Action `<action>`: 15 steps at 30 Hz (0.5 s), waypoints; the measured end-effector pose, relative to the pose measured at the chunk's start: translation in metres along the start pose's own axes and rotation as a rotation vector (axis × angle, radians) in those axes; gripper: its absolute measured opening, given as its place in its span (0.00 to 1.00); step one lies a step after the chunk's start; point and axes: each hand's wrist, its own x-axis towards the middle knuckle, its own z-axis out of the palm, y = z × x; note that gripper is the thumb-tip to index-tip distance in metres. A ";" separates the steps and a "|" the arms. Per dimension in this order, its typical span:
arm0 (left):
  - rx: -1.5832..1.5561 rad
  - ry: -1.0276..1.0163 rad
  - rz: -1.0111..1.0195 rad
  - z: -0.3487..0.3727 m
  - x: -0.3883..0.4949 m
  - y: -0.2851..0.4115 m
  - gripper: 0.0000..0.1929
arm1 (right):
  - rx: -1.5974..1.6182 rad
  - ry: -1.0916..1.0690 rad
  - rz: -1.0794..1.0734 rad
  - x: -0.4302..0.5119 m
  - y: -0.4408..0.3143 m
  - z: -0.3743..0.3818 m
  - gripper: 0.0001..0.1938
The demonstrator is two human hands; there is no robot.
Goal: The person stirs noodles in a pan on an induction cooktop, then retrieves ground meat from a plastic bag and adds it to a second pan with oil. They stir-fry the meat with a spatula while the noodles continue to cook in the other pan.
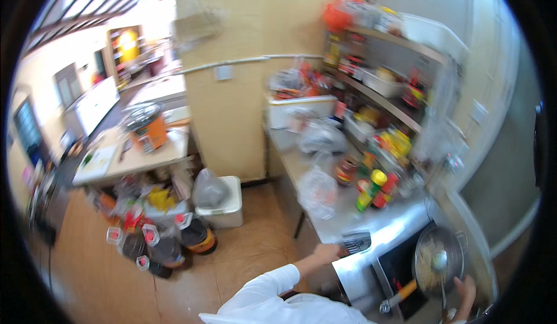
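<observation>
My left hand grips the handle of a dark slotted turner at the front edge of the steel counter. At the lower right, a wok rests on a black cooktop, its wooden handle pointing towards the lower left. Pale food, blurred, lies in the wok. A metal ladle sits in it, with its handle leaning out over the near rim. My right hand is beside that rim; whether its fingers grip anything is unclear.
Several bottles, a jar and plastic bags crowd the counter beneath a loaded shelf. Large jugs of dark liquid and a white bin stand on the floor. A side table holds a cutting board and an orange appliance.
</observation>
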 end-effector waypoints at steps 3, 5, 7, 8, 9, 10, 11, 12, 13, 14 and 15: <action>-0.050 0.033 -0.065 0.043 0.022 -0.031 0.15 | -0.148 -0.167 0.148 -0.051 0.003 -0.001 0.33; 0.061 0.176 -0.009 0.047 0.028 -0.030 0.15 | -0.173 -0.413 0.242 -0.051 0.027 0.017 0.35; 0.115 0.293 0.005 0.069 0.057 -0.049 0.15 | -0.082 -0.164 0.086 -0.051 0.044 0.048 0.31; 0.132 0.351 0.054 0.060 0.056 -0.029 0.13 | -0.059 -0.127 0.135 -0.061 0.039 0.049 0.26; 0.133 0.387 0.089 0.069 0.068 -0.042 0.14 | 0.076 -0.155 0.110 -0.064 0.035 0.050 0.21; 0.181 0.363 0.111 0.064 0.071 -0.030 0.17 | 0.151 -0.111 0.114 -0.067 0.040 0.055 0.20; 0.226 0.288 0.039 0.062 0.078 -0.018 0.23 | 0.213 -0.063 0.105 -0.071 0.042 0.052 0.18; 0.276 0.378 0.059 0.059 0.077 -0.006 0.24 | 0.088 -0.009 0.093 -0.077 0.043 0.038 0.17; 0.321 0.482 0.066 0.056 0.076 0.007 0.25 | -0.042 0.042 0.062 -0.082 0.041 0.017 0.15; 0.224 0.492 0.137 0.062 0.077 0.019 0.24 | -0.162 0.087 0.034 -0.087 0.040 -0.007 0.14; 0.132 0.504 0.199 0.067 0.076 0.028 0.23 | -0.280 0.127 -0.004 -0.093 0.036 -0.029 0.12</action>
